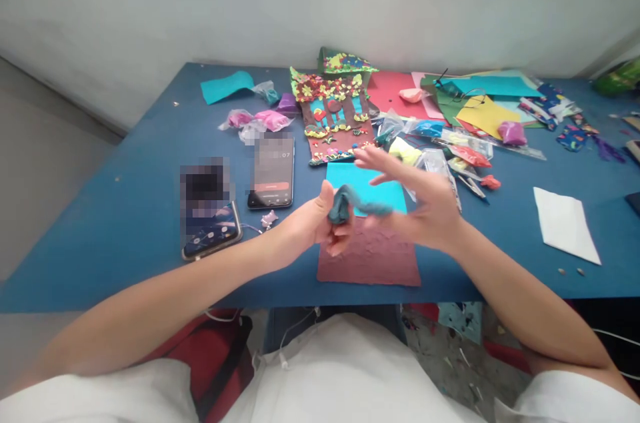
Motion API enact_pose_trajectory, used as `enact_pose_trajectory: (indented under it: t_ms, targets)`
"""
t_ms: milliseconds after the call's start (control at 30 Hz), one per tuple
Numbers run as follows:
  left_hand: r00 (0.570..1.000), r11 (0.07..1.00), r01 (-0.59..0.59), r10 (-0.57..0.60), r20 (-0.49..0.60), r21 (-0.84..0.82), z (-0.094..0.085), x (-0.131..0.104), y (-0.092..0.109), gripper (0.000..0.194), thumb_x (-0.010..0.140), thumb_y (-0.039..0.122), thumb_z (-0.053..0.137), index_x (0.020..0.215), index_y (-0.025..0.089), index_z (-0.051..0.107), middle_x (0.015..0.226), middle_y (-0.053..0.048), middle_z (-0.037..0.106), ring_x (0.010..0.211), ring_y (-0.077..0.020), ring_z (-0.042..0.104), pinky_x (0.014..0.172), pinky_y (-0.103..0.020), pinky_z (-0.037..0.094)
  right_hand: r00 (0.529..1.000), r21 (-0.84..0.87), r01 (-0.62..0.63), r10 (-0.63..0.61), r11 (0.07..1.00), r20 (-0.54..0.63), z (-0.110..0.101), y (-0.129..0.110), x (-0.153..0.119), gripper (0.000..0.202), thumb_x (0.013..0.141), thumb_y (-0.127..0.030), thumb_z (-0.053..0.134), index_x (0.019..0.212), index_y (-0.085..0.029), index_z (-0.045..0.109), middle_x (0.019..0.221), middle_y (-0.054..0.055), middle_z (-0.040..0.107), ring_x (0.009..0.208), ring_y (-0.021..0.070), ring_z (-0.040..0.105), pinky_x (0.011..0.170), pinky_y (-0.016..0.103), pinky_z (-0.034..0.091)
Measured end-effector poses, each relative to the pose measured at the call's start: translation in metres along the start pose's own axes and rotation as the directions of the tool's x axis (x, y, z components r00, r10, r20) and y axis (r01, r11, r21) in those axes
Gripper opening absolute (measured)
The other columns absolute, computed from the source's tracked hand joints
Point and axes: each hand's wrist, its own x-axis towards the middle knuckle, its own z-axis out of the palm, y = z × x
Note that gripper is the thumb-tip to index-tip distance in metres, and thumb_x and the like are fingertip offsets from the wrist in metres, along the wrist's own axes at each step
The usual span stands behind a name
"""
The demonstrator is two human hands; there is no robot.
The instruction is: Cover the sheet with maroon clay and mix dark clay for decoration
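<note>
A lump of dark teal clay (341, 204) is held in the curled fingers and thumb of my left hand (320, 219). From it a stretched strip of the same clay reaches toward my right hand (420, 199), whose fingers are spread and partly blurred, with the strip's end against its lower fingers. Both hands are above a sheet that is bright cyan (367, 176) at the back and covered with brownish-red clay (370, 263) at the front. Behind it stands a decorated panel (340, 116) with clay flowers and leaves.
Two phones (273, 173) (213, 229) lie at the left, near bagged pink clay (273, 119). Bagged clays and tools (465, 153) fill the back right, before coloured papers (487, 116). A folded white paper (565, 223) lies at the right on the blue table (135, 209).
</note>
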Motion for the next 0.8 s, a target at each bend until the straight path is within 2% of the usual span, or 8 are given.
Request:
enact_pose_trajectory:
  t_ms: [100, 267, 333, 467, 567, 633, 733, 800]
  targets:
    - [0.998, 0.991, -0.041, 0.035, 0.046, 0.127, -0.001, 0.001, -0.007, 0.069, 0.074, 0.088, 0.038, 0.073, 0.019, 0.045, 0.058, 0.004, 0.044, 0.049, -0.0094, 0.042, 0.047, -0.024, 0.034, 0.975, 0.019, 0.110, -0.112, 0.994, 0.192, 0.016, 0.000, -0.006, 0.051, 0.091, -0.019, 0.057, 0.142, -0.020, 0.050, 0.128, 0.008, 0.067, 0.115, 0.0174, 0.066, 0.095, 0.026, 0.056]
    - [0.999, 0.896, -0.012, -0.011, 0.049, 0.444, -0.005, -0.004, -0.009, 0.054, 0.092, 0.063, 0.042, 0.063, 0.018, 0.045, 0.047, 0.002, 0.050, 0.046, -0.0094, 0.048, 0.047, -0.022, 0.038, 0.963, 0.009, 0.131, -0.130, 0.991, 0.234, 0.021, 0.002, -0.011, 0.040, 0.096, -0.011, 0.044, 0.133, -0.017, 0.058, 0.122, 0.009, 0.070, 0.119, 0.0159, 0.063, 0.104, 0.029, 0.052]
    - [0.998, 0.896, -0.002, -0.028, 0.061, 0.444, -0.004, -0.006, -0.006, 0.050, 0.096, 0.056, 0.039, 0.063, 0.018, 0.045, 0.042, 0.002, 0.049, 0.040, -0.0088, 0.048, 0.044, -0.021, 0.037, 0.942, 0.034, 0.095, -0.101, 0.995, 0.320, 0.012, 0.000, -0.007, 0.046, 0.094, -0.020, 0.053, 0.140, -0.017, 0.051, 0.130, 0.010, 0.065, 0.127, 0.0191, 0.058, 0.109, 0.034, 0.048]
    - [0.999, 0.949, -0.039, 0.037, 0.013, 0.313, -0.005, -0.005, -0.001, 0.034, 0.096, 0.046, 0.043, 0.078, 0.017, 0.048, 0.055, 0.003, 0.055, 0.042, -0.0091, 0.053, 0.043, -0.020, 0.039, 0.853, -0.004, -0.058, 0.052, 0.998, 0.519, -0.015, -0.008, 0.002, 0.085, 0.080, -0.047, 0.072, 0.151, -0.019, 0.034, 0.149, 0.010, 0.048, 0.140, 0.0260, 0.042, 0.112, 0.039, 0.045]
    - [0.993, 0.969, -0.114, 0.116, 0.004, 0.220, -0.011, -0.002, 0.003, 0.020, 0.091, 0.033, 0.052, 0.101, 0.016, 0.053, 0.077, -0.001, 0.062, 0.050, -0.0085, 0.056, 0.050, -0.023, 0.044, 0.883, -0.146, -0.109, 0.163, 0.983, 0.440, -0.040, -0.004, 0.010, 0.064, 0.086, -0.048, 0.065, 0.143, -0.023, 0.048, 0.141, 0.007, 0.057, 0.132, 0.0272, 0.051, 0.106, 0.042, 0.048]
    - [0.990, 0.981, -0.143, 0.140, 0.030, 0.130, -0.014, -0.002, 0.006, 0.027, 0.084, 0.028, 0.060, 0.108, 0.018, 0.055, 0.081, 0.000, 0.060, 0.056, -0.0089, 0.056, 0.056, -0.024, 0.048, 0.901, -0.291, -0.156, 0.257, 0.944, 0.349, -0.055, 0.008, 0.017, 0.047, 0.090, -0.046, 0.059, 0.132, -0.024, 0.060, 0.129, 0.007, 0.066, 0.119, 0.0272, 0.062, 0.098, 0.042, 0.053]
    - [0.991, 0.992, -0.124, 0.124, 0.055, -0.016, -0.016, -0.004, 0.010, 0.026, 0.078, 0.040, 0.066, 0.088, 0.017, 0.059, 0.073, 0.001, 0.053, 0.061, -0.0109, 0.052, 0.054, -0.024, 0.047, 0.872, -0.485, -0.222, 0.395, 0.846, 0.290, -0.069, 0.041, 0.038, 0.036, 0.091, -0.042, 0.055, 0.119, -0.024, 0.069, 0.113, 0.007, 0.074, 0.101, 0.0261, 0.069, 0.090, 0.043, 0.056]
    - [0.989, 0.989, -0.147, 0.147, -0.002, -0.026, -0.015, -0.005, 0.010, 0.036, 0.079, 0.050, 0.065, 0.070, 0.017, 0.054, 0.064, 0.002, 0.048, 0.057, -0.0102, 0.048, 0.049, -0.023, 0.043, 0.859, -0.567, -0.259, 0.456, 0.782, 0.235, -0.069, 0.068, 0.059, 0.034, 0.091, -0.039, 0.052, 0.116, -0.024, 0.070, 0.113, 0.008, 0.074, 0.101, 0.0267, 0.069, 0.090, 0.044, 0.054]
